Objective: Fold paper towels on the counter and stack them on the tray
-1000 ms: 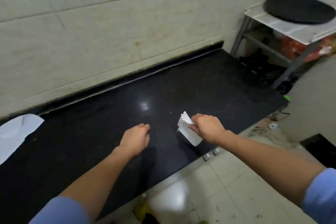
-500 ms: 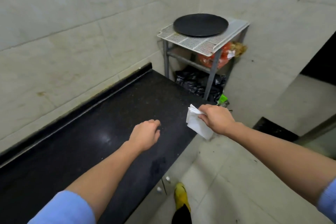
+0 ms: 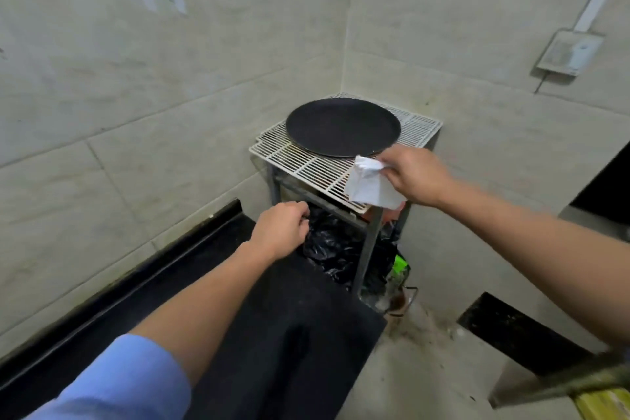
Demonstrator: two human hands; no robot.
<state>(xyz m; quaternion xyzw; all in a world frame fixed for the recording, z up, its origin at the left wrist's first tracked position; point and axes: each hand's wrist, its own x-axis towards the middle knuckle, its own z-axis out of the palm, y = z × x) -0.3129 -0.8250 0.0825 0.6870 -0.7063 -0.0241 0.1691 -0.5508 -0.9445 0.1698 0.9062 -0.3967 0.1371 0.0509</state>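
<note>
Right hand (image 3: 414, 177) is pinching the folded paper towels (image 3: 370, 187) over the rack's (image 3: 300, 164) front edge, right by the tray's (image 3: 341, 126) near rim. Left hand (image 3: 283, 230) has its fingers loosely curled, holding nothing, above the desk's (image 3: 289, 334) far end.

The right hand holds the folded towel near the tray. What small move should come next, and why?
Probably move the right hand forward and left, over the tray: the folded towel it pinches hangs above the wire rack, beside the tray's rim.
</note>
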